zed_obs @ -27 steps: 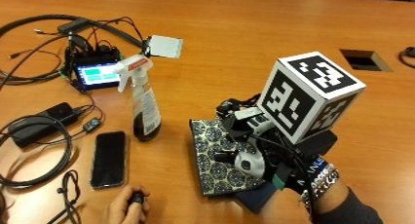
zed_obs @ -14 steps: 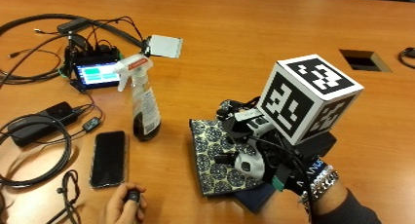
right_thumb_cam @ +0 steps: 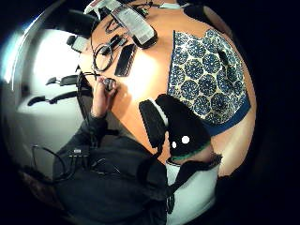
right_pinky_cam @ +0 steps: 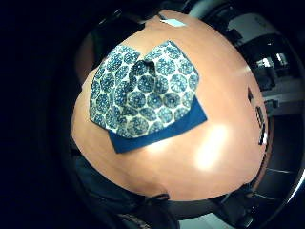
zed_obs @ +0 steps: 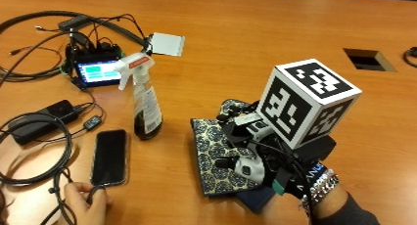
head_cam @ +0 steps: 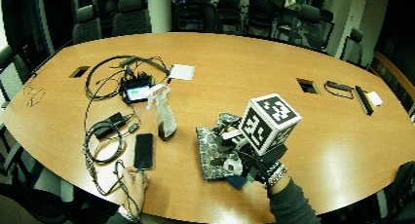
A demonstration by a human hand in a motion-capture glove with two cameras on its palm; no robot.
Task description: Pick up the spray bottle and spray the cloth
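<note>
Gloved hand over the cloth, bottle standing apart

The right hand is hovering above the patterned cloth, fingers relaxed, holding nothing. The spray bottle is standing upright beside the cloth on the tabletop, with 1 phone and cables lying near it.

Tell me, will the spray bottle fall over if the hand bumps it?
Probably yes. The spray bottle stands upright on the table, tall and narrow, with its white trigger head sticking out at the top, so a nudge up high could tip it. Dark liquid seems to sit only near the bottom, which may steady it a little.
</note>
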